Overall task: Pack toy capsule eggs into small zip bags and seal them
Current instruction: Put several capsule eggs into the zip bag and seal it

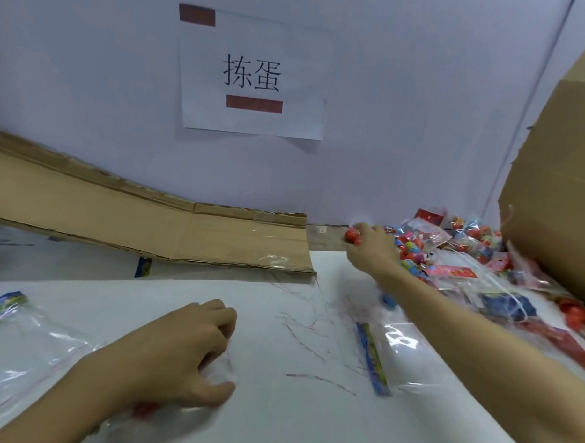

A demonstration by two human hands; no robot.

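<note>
Far left, 9 o'clock: clear glossy plastic zip bag with a blue-green printed header (21,341), flat on the white scribbled tabletop (277,419), cut by the frame's left edge. Behind it at 10 o'clock, flattened brown corrugated cardboard sheet (118,225) slopes against the pale wall. Left hand (183,353) at 7 o'clock, fingers curled, pinching thin crinkly clear plastic film (218,373); something red and blurred under the wrist, cannot tell what. Open bare tabletop between the hands, around 6 o'clock. White paper sign with black characters (255,74) at 12 o'clock. Second clear zip bag with a blue printed strip (392,354) at 4 o'clock, under the right forearm. Right hand (371,249) at 2 o'clock, fingers closed around a small round red glossy capsule egg (353,236), egg at the fingertips. Just right, pile of multicoloured capsule eggs and bagged packs (465,254) at 3 o'clock, touching the tall brown cardboard box (557,184) at the right edge.
</note>
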